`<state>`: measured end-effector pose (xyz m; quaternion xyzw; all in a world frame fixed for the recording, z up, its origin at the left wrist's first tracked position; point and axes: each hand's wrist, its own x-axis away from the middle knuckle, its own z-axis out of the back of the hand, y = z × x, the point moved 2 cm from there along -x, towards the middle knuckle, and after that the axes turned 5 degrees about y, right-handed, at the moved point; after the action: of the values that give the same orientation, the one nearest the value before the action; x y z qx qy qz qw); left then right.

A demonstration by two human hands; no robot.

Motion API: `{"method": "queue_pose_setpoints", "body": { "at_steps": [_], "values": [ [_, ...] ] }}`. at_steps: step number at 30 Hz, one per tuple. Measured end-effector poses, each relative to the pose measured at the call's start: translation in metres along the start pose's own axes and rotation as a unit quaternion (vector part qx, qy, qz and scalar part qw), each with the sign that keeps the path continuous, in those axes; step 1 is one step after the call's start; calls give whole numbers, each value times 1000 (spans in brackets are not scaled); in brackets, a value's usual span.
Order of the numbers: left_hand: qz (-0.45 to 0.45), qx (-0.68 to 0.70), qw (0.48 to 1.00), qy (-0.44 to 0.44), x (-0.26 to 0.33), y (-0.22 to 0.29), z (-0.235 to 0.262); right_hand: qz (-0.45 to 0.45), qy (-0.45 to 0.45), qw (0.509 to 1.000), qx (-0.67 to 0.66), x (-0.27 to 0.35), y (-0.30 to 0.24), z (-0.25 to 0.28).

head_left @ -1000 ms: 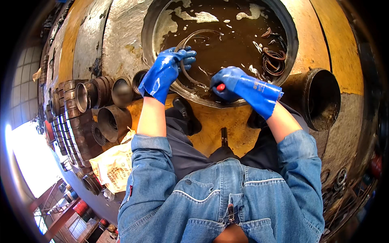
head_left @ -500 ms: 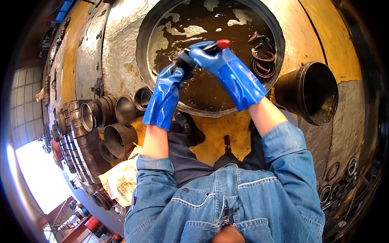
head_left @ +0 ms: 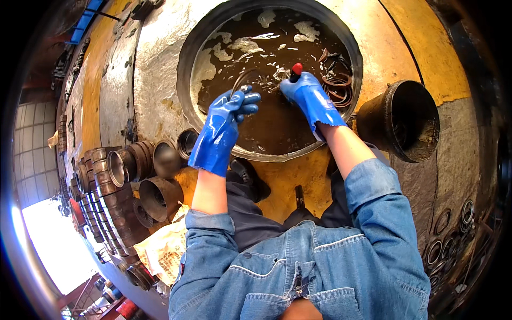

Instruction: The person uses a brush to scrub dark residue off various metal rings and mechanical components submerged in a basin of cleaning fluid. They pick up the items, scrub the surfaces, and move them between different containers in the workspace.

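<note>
Both my hands wear long blue rubber gloves and hover over a wide round tub (head_left: pixel 186 69) of brown, foamy liquid (head_left: pixel 256 125). In my left hand (head_left: pixel 221 120), a thin dark ring (head_left: pixel 238 81) is pinched by thumb and fingers, its curve standing up above the liquid. My right hand (head_left: pixel 310 96) is closed round a handle with a red end (head_left: pixel 296 68); the tool's working end is hidden, so its kind is unclear. Beside that hand, several brown rings (head_left: pixel 337 85) lie heaped at the tub's right side.
A dark metal cylinder (head_left: pixel 372 118) lies open-ended right of the tub. To the left stand rows of metal sleeves and rings (head_left: pixel 120 165), with a paper sack (head_left: pixel 160 250) nearer me. More rings (head_left: pixel 434 250) lie at the lower right. My feet are just below the tub.
My hands have moved apart; the right one has come down and to the right with the red-ended tool. The dark piece in my left hand now shows as a thin ring.
</note>
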<state>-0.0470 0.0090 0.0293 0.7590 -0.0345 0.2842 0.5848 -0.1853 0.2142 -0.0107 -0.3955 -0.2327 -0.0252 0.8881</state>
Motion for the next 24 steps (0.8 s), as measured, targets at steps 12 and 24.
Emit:
{"method": "queue_pose_setpoints", "body": {
  "at_steps": [12, 24],
  "values": [
    [64, 210, 974, -53, -19, -25, 29, 1, 31, 987, -155, 10, 0, 42],
    [-47, 14, 991, 127, -13, -34, 43, 280, -162, 929, -181, 38, -73, -37]
  ]
}}
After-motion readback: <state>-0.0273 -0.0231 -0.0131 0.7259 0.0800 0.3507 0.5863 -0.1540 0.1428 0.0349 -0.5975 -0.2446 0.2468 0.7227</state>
